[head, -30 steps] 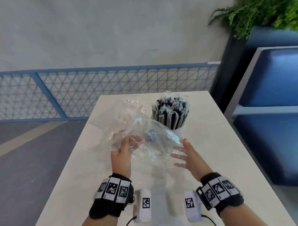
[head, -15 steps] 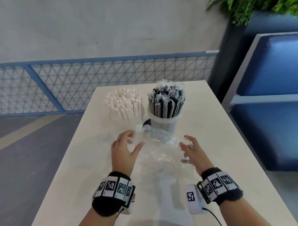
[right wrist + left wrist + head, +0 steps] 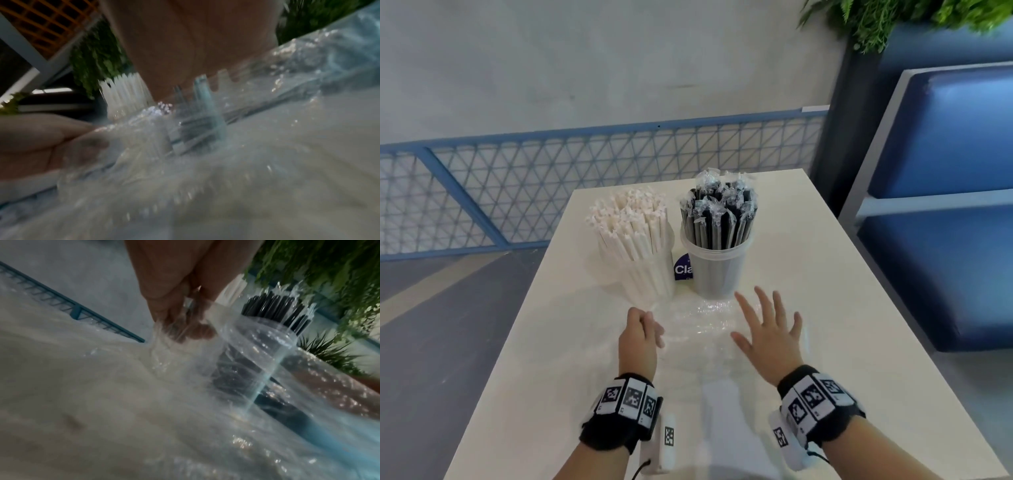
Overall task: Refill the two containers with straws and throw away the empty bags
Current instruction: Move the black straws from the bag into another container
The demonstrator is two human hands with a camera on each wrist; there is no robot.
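An empty clear plastic bag (image 3: 703, 330) lies flattened on the white table (image 3: 825, 308), just in front of the two containers. My left hand (image 3: 650, 329) is at the bag's left edge with its fingers curled; in the left wrist view the fingers (image 3: 185, 327) pinch the crinkled film. My right hand (image 3: 767, 318) lies flat on the bag's right part with its fingers spread. The left container (image 3: 640, 270) is packed with white paper-wrapped straws. The clear cup (image 3: 717, 270) to its right holds black straws in clear wrappers.
A blue label (image 3: 683, 270) shows between the two containers. A blue mesh railing (image 3: 551, 192) runs beyond the table's far edge. A blue padded bench (image 3: 945, 205) stands to the right, with a green plant (image 3: 893, 20) above it. Grey floor lies to the left.
The bag went from held up in front of the containers down onto the table. My right hand has spread flat on it, and my left hand has curled at its left edge.
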